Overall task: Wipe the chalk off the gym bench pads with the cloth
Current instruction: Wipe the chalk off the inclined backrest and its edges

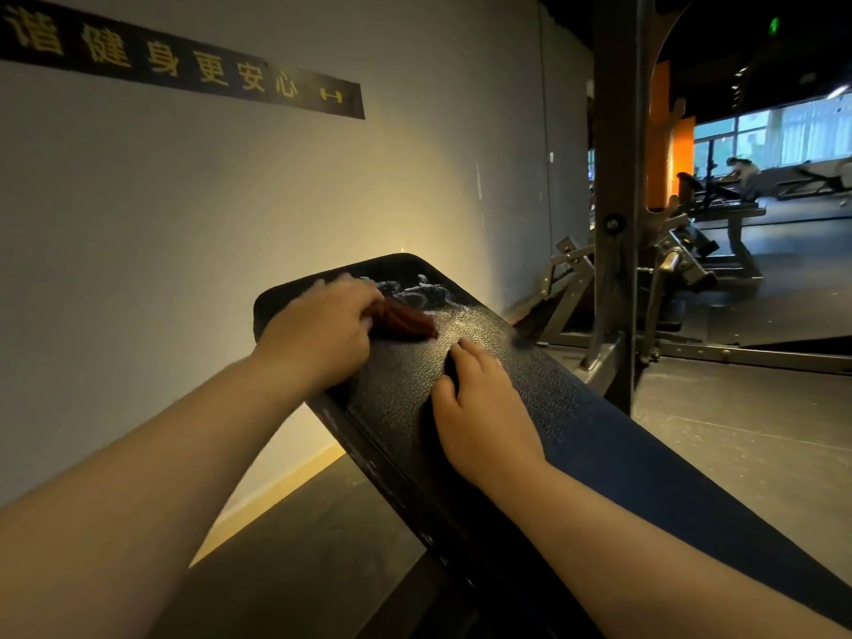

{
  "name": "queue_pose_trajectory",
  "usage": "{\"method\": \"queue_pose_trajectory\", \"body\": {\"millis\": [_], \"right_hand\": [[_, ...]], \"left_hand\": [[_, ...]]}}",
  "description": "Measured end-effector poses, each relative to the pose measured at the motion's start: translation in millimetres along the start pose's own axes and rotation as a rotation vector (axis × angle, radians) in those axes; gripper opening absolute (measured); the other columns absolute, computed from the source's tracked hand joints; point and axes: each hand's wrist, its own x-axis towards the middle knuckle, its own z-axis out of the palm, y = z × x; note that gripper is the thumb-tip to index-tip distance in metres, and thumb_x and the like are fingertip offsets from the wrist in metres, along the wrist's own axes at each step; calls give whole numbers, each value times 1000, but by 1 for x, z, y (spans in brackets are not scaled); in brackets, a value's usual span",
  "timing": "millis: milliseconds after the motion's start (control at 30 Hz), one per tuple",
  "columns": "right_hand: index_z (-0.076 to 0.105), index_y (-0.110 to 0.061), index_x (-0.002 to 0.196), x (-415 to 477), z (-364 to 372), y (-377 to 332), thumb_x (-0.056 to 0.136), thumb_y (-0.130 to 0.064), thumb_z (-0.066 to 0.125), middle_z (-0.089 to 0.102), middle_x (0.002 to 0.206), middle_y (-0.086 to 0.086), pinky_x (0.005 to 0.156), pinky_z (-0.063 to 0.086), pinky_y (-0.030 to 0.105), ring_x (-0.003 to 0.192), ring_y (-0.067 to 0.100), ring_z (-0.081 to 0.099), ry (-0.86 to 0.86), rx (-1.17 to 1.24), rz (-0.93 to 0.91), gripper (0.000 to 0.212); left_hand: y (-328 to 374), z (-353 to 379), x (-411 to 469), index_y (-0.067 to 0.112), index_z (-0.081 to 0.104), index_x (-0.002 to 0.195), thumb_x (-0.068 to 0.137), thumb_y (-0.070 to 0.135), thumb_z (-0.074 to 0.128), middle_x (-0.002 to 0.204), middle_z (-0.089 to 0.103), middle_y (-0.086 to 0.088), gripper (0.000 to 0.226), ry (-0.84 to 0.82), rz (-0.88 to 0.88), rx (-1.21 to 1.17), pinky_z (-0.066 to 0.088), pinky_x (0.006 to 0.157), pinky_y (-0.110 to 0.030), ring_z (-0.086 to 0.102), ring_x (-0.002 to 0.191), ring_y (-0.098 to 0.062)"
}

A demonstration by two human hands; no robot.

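Most of the cloth [408, 321] lay hidden under the left hand [318, 332] near the far end of the bench pad [396, 398], and that hand's far edge was smeared by blur. The pad's near end ran out past the bottom and right edges. Above the pad, the wall banner [184, 62] was cut off at the left edge, and far right of the pad a person [743, 170] was too small to make out.
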Motion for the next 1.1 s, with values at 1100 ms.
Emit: {"method": "queue_pose_trajectory", "body": {"millis": [1100], "right_hand": [[30, -22, 157, 2, 1, 0, 104, -34, 37, 23, 164, -8, 119, 22, 34, 149, 11, 20, 36, -41, -16, 55]], "left_hand": [[37, 11, 20, 5, 46, 131, 93, 19, 47, 136, 46, -19, 41, 23, -182, 151, 32, 111, -46, 41, 126, -36]]}}
